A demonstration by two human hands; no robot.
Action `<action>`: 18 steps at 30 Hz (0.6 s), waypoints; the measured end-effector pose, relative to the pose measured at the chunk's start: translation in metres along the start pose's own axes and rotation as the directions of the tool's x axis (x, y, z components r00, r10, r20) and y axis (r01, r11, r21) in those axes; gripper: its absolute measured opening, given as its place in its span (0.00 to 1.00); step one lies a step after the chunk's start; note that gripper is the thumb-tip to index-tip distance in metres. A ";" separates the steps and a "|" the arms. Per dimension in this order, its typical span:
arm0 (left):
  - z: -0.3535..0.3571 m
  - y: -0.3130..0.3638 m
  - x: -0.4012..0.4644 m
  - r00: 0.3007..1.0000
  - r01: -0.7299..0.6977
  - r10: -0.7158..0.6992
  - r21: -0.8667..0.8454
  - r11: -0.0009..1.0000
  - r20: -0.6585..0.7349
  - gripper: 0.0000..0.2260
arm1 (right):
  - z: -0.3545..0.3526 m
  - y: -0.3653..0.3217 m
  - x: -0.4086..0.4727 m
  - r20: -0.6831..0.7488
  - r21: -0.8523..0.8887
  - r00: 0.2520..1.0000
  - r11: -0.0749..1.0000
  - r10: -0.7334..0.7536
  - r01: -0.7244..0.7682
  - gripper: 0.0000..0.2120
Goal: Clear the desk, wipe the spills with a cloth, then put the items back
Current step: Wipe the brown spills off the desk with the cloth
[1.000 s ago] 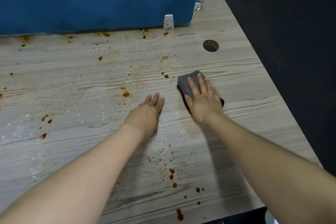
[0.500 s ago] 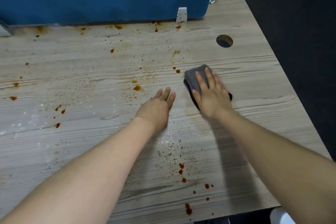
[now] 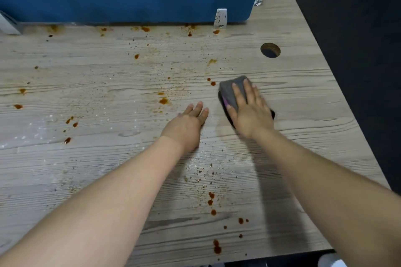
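The right hand (image 3: pixel 249 112), fingers flat, is pressing the cloth (image 3: pixel 233 91) on the table (image 3: pixel 303 97); nearest spots (image 3: pixel 211 82) are lying just beyond-left; the left hand (image 3: pixel 186 124) is resting flat.

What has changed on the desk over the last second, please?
The right hand slid the cloth slightly left, closer to the brown spots beside it. The left hand stayed flat on the desk; the other spills look untouched.
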State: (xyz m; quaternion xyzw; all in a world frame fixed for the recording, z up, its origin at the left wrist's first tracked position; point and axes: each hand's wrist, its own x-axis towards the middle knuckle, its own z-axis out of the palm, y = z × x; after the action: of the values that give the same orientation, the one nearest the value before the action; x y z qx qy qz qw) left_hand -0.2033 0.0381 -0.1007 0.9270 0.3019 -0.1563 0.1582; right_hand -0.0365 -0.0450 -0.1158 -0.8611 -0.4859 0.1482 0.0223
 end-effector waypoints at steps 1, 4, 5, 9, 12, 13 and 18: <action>0.000 0.000 0.000 1.000 0.000 0.000 0.002 1.000 -0.004 0.30 | -0.001 0.001 0.008 -0.005 0.011 0.999 0.999 0.035 -0.035 0.29; 0.002 0.001 0.001 1.000 0.000 0.000 0.002 1.000 -0.003 0.30 | 0.001 -0.003 0.003 -0.013 0.005 0.999 0.999 0.040 -0.040 0.29; 0.001 0.001 0.000 1.000 0.008 -0.008 0.000 1.000 -0.007 0.30 | 0.003 -0.007 -0.005 -0.007 0.006 1.000 1.000 0.019 -0.019 0.29; -0.008 0.008 -0.002 0.999 0.030 -0.031 -0.026 0.999 -0.011 0.30 | 0.012 -0.019 -0.043 0.032 0.003 0.996 0.997 -0.083 0.083 0.29; -0.017 0.017 0.005 0.996 0.058 -0.057 0.012 0.998 -0.072 0.20 | 0.010 -0.014 -0.041 0.046 0.020 0.992 0.993 -0.120 0.119 0.29; -0.021 0.020 0.008 0.990 0.066 -0.059 0.054 0.996 -0.126 0.15 | 0.010 -0.012 -0.039 0.048 0.020 0.991 0.992 -0.127 0.126 0.30; -0.033 0.019 0.031 0.949 0.093 -0.081 0.026 0.995 -0.304 0.08 | 0.002 0.000 -0.009 0.017 0.017 0.996 0.996 -0.083 0.083 0.30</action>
State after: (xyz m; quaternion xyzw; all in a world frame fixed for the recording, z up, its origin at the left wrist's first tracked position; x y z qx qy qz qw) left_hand -0.1620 0.0524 -0.0787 0.9288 0.3600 -0.0254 0.0845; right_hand -0.0417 -0.0529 -0.1160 -0.8385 -0.5203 0.1586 0.0314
